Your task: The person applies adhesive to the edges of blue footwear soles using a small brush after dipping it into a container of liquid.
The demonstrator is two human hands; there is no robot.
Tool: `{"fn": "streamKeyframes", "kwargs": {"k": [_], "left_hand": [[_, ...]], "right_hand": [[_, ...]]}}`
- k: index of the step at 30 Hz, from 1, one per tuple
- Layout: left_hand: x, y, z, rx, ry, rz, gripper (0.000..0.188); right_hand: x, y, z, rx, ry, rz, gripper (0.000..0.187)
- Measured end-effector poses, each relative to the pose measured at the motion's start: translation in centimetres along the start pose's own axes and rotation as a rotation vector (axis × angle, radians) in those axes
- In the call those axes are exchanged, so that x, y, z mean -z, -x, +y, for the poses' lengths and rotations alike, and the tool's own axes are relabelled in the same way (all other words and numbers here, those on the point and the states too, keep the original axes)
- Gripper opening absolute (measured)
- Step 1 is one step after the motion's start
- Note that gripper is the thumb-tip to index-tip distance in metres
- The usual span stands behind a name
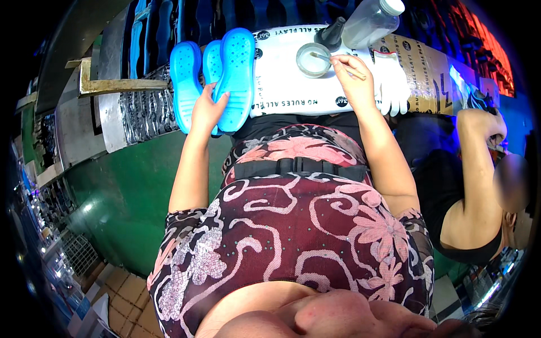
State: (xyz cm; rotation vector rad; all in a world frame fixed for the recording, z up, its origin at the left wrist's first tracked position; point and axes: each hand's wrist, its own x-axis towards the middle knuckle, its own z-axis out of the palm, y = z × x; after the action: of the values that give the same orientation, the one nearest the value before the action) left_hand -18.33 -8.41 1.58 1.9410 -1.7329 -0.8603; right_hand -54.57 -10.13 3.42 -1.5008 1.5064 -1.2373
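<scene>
My left hand [206, 110] grips a bright blue shoe sole [235, 79], holding it upright by its lower end. Two more blue soles [187, 84] lie just left of it on the work surface. My right hand [352, 79] pinches a thin brush [338, 61] whose tip dips into a small round bowl of pale glue [313, 59]. The bowl rests on a white printed sheet [282, 84] covering the bench.
A clear plastic bottle [369, 22] and a dark cone-shaped bottle [331, 34] stand behind the bowl. A white glove [393, 84] lies to the right on brown cardboard [428, 67]. Another person's arm [479, 163] is at the right. A green machine body [135, 186] lies lower left.
</scene>
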Motion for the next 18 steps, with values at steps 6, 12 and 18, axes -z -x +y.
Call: {"fn": "streamKeyframes", "kwargs": {"k": [6,12,18], "left_hand": [[0.0,-0.1,-0.3,0.005,-0.022,0.006,0.054],[-0.2,-0.1,-0.6,0.011,0.033,-0.007,0.054],[0.1,0.0,0.1,0.03,0.009,-0.013,0.054]], "right_hand": [[-0.7,-0.4,-0.6,0.073,0.103,0.027,0.011],[-0.7,-0.5,-1.2,0.131,0.183,0.029,0.01],[-0.9,0.0,-1.4,0.053,0.012,0.044,0.014]]}}
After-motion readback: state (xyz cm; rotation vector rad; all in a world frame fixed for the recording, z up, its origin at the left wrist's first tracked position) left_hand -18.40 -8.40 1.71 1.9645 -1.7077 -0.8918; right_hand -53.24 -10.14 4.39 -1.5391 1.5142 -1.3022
